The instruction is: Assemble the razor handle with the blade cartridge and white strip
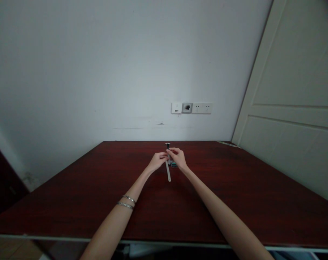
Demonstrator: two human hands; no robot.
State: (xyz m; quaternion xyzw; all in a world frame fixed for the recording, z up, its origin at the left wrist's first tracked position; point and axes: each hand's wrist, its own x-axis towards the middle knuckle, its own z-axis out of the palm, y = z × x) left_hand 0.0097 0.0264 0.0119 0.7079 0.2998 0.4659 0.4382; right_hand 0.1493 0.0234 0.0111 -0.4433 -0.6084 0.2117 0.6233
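Over the middle of a dark red table my two hands meet on a slim grey-white handled tool with a dark head at its far end, like a razor. My left hand pinches it from the left, fingers closed on the upper part of the handle. From the right, my right hand closes its fingers on the same spot just below the dark head. The pale handle hangs down toward me below the hands. A small dark-and-teal object lies on the table just under my right hand. Two bracelets sit on my left forearm.
A white wall stands behind the table with a row of sockets, one with a dark plug. A pale panelled door is on the right. The table's near edge has a light trim.
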